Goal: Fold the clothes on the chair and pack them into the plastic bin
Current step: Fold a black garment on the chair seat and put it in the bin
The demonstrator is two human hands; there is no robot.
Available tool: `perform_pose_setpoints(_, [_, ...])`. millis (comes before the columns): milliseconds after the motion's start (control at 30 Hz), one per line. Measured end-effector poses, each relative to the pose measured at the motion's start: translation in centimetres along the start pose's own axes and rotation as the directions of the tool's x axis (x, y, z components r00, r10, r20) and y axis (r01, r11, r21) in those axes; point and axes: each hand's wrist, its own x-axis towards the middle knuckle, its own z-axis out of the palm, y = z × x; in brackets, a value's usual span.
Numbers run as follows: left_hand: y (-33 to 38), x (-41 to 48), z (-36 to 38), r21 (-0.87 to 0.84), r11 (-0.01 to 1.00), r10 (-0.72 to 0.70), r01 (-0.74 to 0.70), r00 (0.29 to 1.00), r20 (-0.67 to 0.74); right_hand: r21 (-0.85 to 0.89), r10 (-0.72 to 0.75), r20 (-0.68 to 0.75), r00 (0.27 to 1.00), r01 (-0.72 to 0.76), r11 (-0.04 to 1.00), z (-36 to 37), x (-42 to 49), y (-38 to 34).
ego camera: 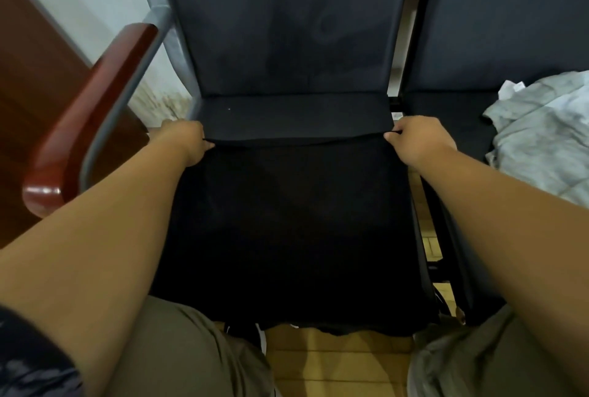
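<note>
Black garment (287,221) on chair (287,30)
Fingers (200,141) partly hidden; left hand (186,141) at 9 o'clock, right hand (417,140) at 3, pinch its far edge.

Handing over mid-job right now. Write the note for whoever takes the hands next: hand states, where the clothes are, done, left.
The left hand pinches the far left corner of the black garment; the right hand pinches its far right corner.
The black garment lies spread over the chair seat, its near edge hanging off the front. A crumpled light grey garment lies on the next seat, right. The plastic bin is not in view.
Done: black garment spread out.
Left: fold it, fold the grey one, pack both.
</note>
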Motion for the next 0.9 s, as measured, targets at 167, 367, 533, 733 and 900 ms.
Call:
perform_pose_setpoints(167, [-0.5, -1.4, -0.4, -0.007, 0.998, -0.058, 0.058, 0.993, -0.105, -0.147, 0.018, -0.148, 0.989, -0.04, 0.988, 0.2, -1.8, -1.0])
perform_pose_setpoints(367, [2.3, -4.9, -0.2, -0.213, 0.926, 0.293, -0.313, 0.949, -0.118, -0.07, -0.369, 0.003, 0.929, 0.368, 0.927, 0.7, -5.8, -4.4])
perform_pose_setpoints(533, [5.7, -6.4, 1.9, -0.199, 0.845, 0.503, -0.496, 0.864, -0.018, -0.098, -0.513, 0.197, 0.835, 0.538, 0.837, 2.5, -7.5, -7.3])
perform_pose_setpoints(733, [7.4, -5.7, 2.2, -0.208, 0.913, 0.371, -0.352, 0.927, 0.061, -0.189, -0.457, 0.246, 0.855, 0.505, 0.842, 3.9, -6.2, -7.6])
perform_pose_setpoints(900, [6.6, -4.4, 2.5, -0.229, 0.948, 0.252, -0.223, 0.962, 0.107, -0.198, -0.402, 0.234, 0.885, 0.448, 0.872, 3.9, -5.4, -7.5])
